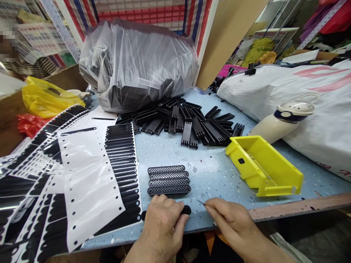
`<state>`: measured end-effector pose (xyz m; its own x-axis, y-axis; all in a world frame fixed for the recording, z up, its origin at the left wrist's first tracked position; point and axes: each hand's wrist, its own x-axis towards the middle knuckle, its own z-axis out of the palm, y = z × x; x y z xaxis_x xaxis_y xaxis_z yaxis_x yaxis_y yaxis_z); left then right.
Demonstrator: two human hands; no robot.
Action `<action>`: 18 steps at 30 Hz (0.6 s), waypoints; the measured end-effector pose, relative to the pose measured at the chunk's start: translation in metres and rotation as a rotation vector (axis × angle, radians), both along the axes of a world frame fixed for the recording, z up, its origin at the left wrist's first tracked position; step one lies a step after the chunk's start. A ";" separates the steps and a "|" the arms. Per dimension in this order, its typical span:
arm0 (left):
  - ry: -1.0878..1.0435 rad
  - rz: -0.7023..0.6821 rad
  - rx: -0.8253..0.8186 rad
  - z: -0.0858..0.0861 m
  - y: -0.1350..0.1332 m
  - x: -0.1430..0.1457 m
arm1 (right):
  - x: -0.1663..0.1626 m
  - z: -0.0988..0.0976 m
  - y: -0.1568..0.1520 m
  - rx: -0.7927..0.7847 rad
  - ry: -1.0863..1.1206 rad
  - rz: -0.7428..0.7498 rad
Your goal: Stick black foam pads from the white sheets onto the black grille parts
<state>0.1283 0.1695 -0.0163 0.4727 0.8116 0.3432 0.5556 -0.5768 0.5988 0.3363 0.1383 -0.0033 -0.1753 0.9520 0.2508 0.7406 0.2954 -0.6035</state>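
Observation:
My left hand (163, 222) is closed over a black oblong part (187, 209) at the table's near edge; only the part's right end shows past the fingers. My right hand (229, 216) is pinched shut on a thin metal pick or tweezers (201, 202), its tip pointing left towards that part. Just beyond the hands lies a neat row of several black perforated oblong grilles (168, 179). To the left lie white backing sheets (87, 182) lined with black oblong stickers (122, 160).
A pile of black comb-like plastic parts (189, 122) lies mid-table in front of a big clear bag of more parts (137, 65). A yellow plastic tray (264, 166) stands at the right, a cream handheld device (279, 120) and a white sack (301, 95) behind it. Yellow bag (46, 96) at left.

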 end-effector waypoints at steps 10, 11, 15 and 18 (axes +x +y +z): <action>-0.008 -0.009 -0.007 -0.002 0.000 -0.001 | 0.060 -0.005 0.031 0.245 -0.208 -0.194; -0.006 -0.005 -0.006 -0.002 0.000 -0.001 | 0.052 0.000 0.028 0.223 -0.158 -0.169; 0.008 0.006 0.006 -0.003 0.000 0.000 | 0.005 0.013 0.018 0.030 0.051 0.032; 0.027 0.005 0.027 -0.003 0.000 0.000 | -0.021 0.013 0.015 -0.024 0.121 0.073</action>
<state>0.1282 0.1692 -0.0197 0.4778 0.8046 0.3525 0.5742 -0.5898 0.5678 0.3149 0.1531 0.0100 -0.2146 0.9436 0.2520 0.6390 0.3308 -0.6944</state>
